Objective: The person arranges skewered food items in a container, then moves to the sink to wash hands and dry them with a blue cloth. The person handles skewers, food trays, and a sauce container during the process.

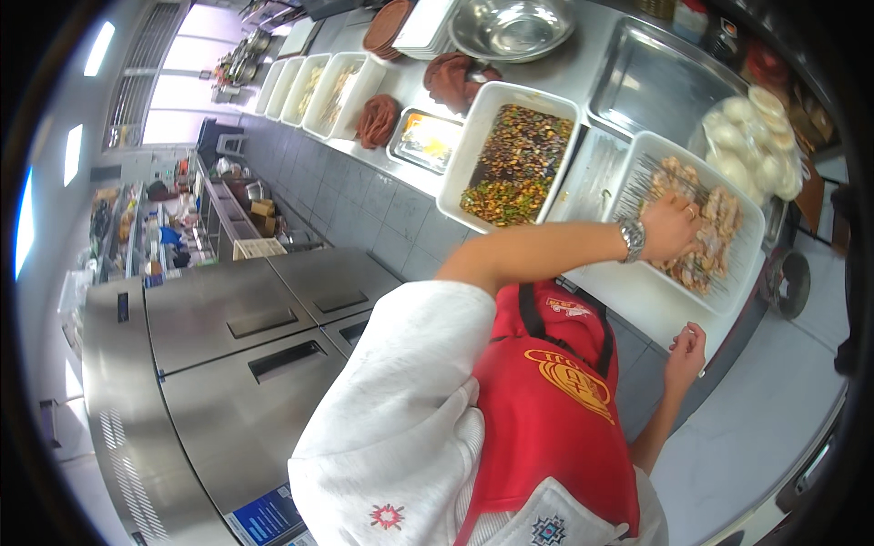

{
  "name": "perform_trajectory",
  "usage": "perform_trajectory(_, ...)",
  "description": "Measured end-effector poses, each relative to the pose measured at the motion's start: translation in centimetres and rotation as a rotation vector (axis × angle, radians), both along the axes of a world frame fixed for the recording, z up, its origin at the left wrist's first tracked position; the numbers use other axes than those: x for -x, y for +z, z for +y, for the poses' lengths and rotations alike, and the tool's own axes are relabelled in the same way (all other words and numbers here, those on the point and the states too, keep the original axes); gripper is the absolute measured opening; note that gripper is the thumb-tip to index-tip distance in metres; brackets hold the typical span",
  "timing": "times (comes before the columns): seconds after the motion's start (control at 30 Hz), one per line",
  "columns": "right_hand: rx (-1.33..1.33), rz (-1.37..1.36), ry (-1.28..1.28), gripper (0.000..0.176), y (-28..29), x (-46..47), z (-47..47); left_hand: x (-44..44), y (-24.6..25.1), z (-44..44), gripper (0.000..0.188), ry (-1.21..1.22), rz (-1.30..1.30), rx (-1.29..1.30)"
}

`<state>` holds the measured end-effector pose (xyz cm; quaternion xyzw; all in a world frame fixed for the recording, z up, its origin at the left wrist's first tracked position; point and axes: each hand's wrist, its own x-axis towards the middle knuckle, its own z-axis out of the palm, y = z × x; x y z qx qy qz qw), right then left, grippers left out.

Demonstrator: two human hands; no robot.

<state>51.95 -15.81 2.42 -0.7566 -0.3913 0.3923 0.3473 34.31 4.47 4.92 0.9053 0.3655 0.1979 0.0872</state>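
Note:
My left hand (672, 225), with a metal watch (632, 240) on its wrist, reaches down onto skewered pieces of pale raw meat (722, 215). Its fingers bend into the meat, and their tips are too hidden to show a grip. The skewers lie in a white plastic tub (755, 269), their thin sticks pointing out toward both sides. Off the tub's near corner, my right hand (685, 349) hangs beside the edge of a white board (631, 295), its fingers loosely bent and nothing seen in them.
Left of the skewers stands a white tub (456, 184) of dark sauce with chopped bits. Beyond are a steel tray (659, 78), a bagged pile of white rounds (751, 143), a steel bowl (512, 27) and brown cloths (377, 121). A steel refrigerator (225, 389) stands at the left.

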Motion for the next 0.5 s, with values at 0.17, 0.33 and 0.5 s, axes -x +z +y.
perform_trajectory(0.17,-0.018,0.056,0.068,0.018,0.4,3.7,2.0,10.6,3.8,-3.9,0.011,0.269,-0.531,0.259)
perform_trajectory(0.33,-0.004,0.101,0.274,0.018,0.7,13.3,4.3,32.2,3.8,-10.4,0.012,0.782,-0.541,0.045)
perform_trajectory(0.5,-0.004,0.033,0.582,0.018,2.1,28.1,7.6,57.8,-5.9,-25.7,0.064,1.619,0.304,0.43)
